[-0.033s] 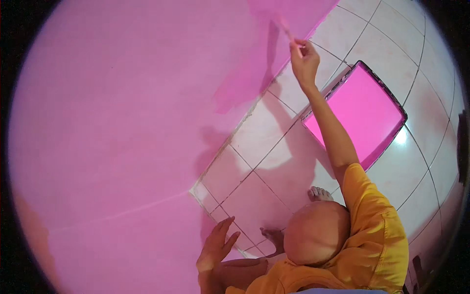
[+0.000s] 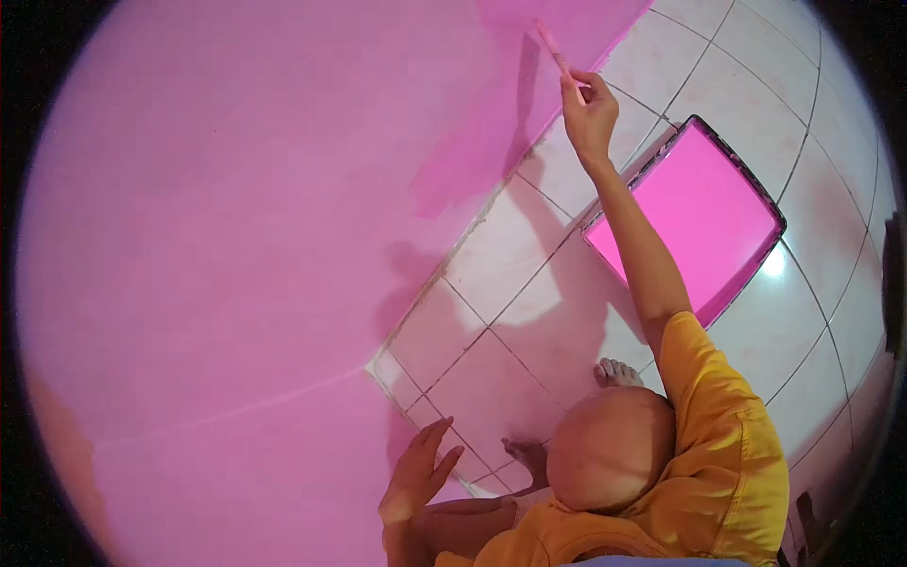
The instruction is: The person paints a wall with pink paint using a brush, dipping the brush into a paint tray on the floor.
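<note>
My right hand [image 2: 590, 111] is closed round the handle of a slim, pink-stained paintbrush [image 2: 552, 45], seen edge-on. The brush's far end is at the pink wall [image 2: 255, 236], over a darker, wet-looking patch of paint [image 2: 463, 156]. I cannot tell whether its tip touches the wall. Beneath my right forearm, a black-rimmed tray [image 2: 699, 222] of bright pink paint lies on the floor; the forearm hides part of its near left side. My left hand [image 2: 416, 477] holds nothing, its fingers apart, beside my bent left leg and close to the wall.
White floor tiles [image 2: 505, 250] with dark joints meet the wall along a rough slanting edge. The wall's corner [image 2: 368, 370] lies left of my feet [image 2: 619, 373]. Orange shows at the wall's far lower left [image 2: 61, 444]. Dark objects stand at the right rim [image 2: 893, 283].
My right hand has shifted very slightly to the right with the paintbrush, which looks sharper now. My left hand and the tray have stayed in place.
</note>
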Demonstrator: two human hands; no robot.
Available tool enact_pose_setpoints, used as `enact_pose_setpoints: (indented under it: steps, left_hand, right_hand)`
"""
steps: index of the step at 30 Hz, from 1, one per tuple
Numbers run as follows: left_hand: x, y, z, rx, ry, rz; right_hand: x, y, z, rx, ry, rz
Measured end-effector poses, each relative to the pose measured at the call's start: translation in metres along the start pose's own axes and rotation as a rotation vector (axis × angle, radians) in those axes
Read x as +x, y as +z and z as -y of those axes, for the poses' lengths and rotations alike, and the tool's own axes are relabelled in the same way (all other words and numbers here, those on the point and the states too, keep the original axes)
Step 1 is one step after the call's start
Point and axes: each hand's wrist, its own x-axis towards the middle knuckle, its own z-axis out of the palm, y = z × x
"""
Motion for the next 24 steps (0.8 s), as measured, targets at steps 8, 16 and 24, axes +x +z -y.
enact_pose_setpoints:
  steps: [8,16,24]
  left_hand:
    - [0.009,-0.002,-0.002,0.010,0.005,0.030]
    - [0.004,-0.007,-0.002,0.023,0.002,-0.005]
    - [0.009,-0.002,0.002,-0.041,0.042,0.010]
  right_hand:
    - [-0.159,0.021,0.032,0.109,0.107,0.909]
    - [-0.073,0.019,-0.014,0.034,-0.035,0.476]
    - [-0.033,-0.008,-0.073,-0.168,0.020,0.119]
